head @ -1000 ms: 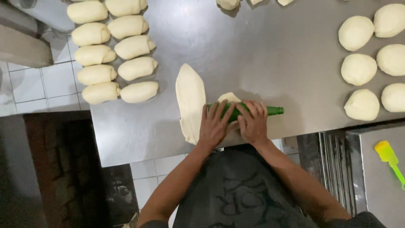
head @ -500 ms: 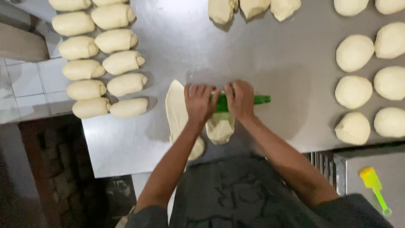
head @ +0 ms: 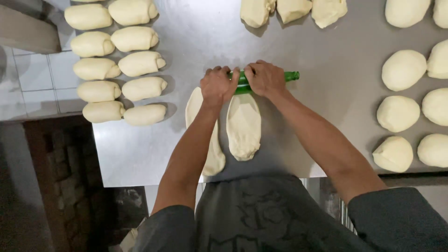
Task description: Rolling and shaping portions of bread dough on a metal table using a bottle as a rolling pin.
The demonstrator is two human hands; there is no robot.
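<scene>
While the left hand (head: 218,85) and right hand (head: 265,78) press palms-down, side by side, on a green glass bottle (head: 261,80) lying at the far end of a flattened pale dough oval (head: 243,126) on the steel table (head: 196,42), even pressure from both palms would probably keep the sheet uniform.

Green bottle (head: 261,81) lying crosswise at top of flattened oval dough (head: 243,126), 2nd flat strip (head: 212,154) alongside left

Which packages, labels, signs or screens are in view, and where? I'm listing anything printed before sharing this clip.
None: no package, sign or screen shows.
The green bottle under both hands on the steel table shows no label.
The dark apron at the bottom edge bears a faint, unclear design.
</scene>
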